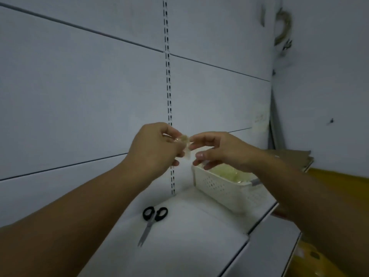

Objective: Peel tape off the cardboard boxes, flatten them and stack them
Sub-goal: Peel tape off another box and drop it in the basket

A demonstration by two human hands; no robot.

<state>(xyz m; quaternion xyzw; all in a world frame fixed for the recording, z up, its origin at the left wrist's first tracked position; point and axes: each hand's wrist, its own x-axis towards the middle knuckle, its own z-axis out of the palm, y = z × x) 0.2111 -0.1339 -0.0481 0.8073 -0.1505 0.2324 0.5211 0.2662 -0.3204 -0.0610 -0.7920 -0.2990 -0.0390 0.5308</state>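
My left hand (pixel 153 148) pinches a tape wad (pixel 182 141) (sticky); right hand (pixel 217 149), fingers loose, must pick it off into the basket (pixel 225 188).

Tape wad (pixel 184 143) glossy, translucent; basket (pixel 225 188) white perforated plastic; scissors (pixel 152 222) black plastic handles, metal blades; cardboard (pixel 289 156) matt brown

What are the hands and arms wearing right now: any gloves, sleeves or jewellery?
Nothing shows on them. The left hand and right hand are bare, with no gloves, rings or watch. The left forearm and right forearm are uncovered to the frame's edge, no sleeve in view. The nails look short and unpainted.
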